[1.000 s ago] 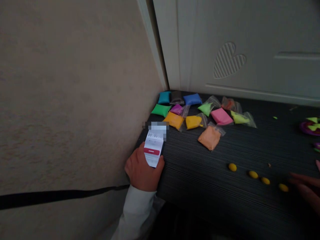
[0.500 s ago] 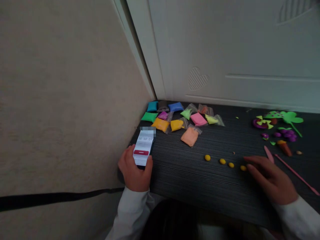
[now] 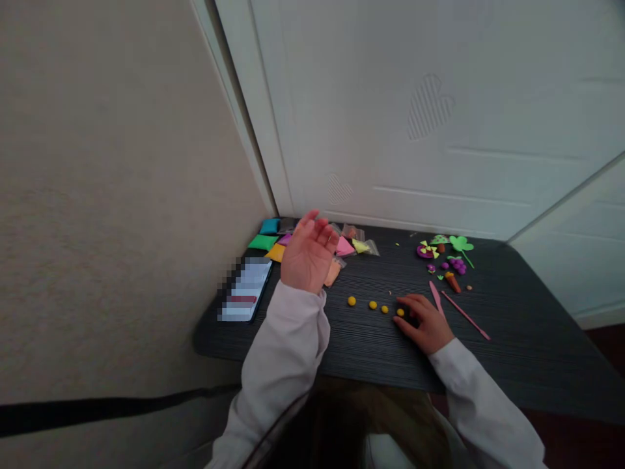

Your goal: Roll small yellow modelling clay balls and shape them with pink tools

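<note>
My left hand (image 3: 308, 257) is lifted above the table, palm turned up and fingers spread, with nothing in it. It hides part of the row of coloured clay packets. My right hand (image 3: 426, 324) rests on the table with thumb and fingers apart. Between their tips lies a small yellow clay ball (image 3: 400, 312); whether they touch it I cannot tell. Leftward from it, more yellow balls sit in a line: a small one (image 3: 385, 310), another (image 3: 373, 305) and the leftmost one (image 3: 351, 301). The phone (image 3: 247, 293) lies left of my left hand, its screen lit.
Beyond my right hand lie a pink clay knife (image 3: 435, 296) and a thin pink stick tool (image 3: 466, 315). Further back are a green clover shape (image 3: 461, 243), a purple grape cluster (image 3: 458, 265) and a brown-orange piece (image 3: 453, 283). A wall borders the dark table (image 3: 527, 326) at left.
My left hand has let go of the phone, risen and moved right, turning palm up. My right hand stays by the rightmost ball, its fingers now around it. The view has shifted, showing more table at right.
</note>
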Available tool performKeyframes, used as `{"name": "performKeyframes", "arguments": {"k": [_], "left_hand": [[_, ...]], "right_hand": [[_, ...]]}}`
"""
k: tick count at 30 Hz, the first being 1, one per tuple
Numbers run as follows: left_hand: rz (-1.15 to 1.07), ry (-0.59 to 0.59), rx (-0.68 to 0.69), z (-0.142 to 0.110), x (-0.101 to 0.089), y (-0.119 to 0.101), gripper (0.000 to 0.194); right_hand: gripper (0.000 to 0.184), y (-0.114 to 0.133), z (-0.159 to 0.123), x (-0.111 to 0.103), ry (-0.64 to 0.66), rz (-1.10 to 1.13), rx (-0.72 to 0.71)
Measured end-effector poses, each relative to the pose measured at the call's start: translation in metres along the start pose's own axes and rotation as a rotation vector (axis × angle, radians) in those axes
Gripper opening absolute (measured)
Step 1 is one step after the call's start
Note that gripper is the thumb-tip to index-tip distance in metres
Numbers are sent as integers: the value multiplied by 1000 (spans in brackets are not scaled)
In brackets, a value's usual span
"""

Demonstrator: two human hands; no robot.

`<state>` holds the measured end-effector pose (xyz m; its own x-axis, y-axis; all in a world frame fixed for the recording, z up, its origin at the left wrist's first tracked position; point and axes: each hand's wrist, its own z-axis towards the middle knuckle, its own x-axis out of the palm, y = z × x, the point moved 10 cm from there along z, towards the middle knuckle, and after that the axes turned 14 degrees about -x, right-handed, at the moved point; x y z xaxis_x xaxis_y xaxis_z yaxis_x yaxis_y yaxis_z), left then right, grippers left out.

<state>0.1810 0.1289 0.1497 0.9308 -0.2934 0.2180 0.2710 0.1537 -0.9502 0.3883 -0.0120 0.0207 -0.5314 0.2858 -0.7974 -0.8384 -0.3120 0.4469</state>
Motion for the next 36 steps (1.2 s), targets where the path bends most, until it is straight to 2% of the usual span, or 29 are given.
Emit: {"name": "performKeyframes", "arguments": {"k": [1, 2, 5, 8, 10, 12, 17, 20, 25, 30, 36], "left_hand": [[177, 44, 70, 6, 15, -6, 42], [252, 78, 94, 11, 26, -6, 44], [462, 184, 139, 17, 63, 6, 31], [723, 350, 198, 5, 98, 25, 16], [884, 470, 217, -10, 109, 39, 13], [1025, 562, 213, -25, 107, 52, 15], [1249, 677, 156, -53, 79, 78, 24], [1304, 664, 115, -64, 66, 94, 27], [1306, 597, 66, -72, 55, 118, 21], [1266, 571, 81, -70, 55, 119, 22], [1282, 523, 138, -67, 64, 111, 18]], "right_hand": [[33, 1, 0, 0, -6, -6, -8], [32, 1, 1, 0, -11, -13, -14], [23, 3, 3, 0, -20, -32, -31], [18, 4, 4, 0, -13, -45, -45], [17, 5, 6, 0, -3, -54, -51], [18, 6, 8, 0, 10, -65, -56], [22, 6, 14, 3, 53, -115, -53], [24, 5, 14, 4, 75, -147, -38], [35, 15, 14, 1, 90, -178, -40], [32, 31, 19, 5, 153, -178, -87], [18, 30, 26, 9, 185, -197, -85]]}}
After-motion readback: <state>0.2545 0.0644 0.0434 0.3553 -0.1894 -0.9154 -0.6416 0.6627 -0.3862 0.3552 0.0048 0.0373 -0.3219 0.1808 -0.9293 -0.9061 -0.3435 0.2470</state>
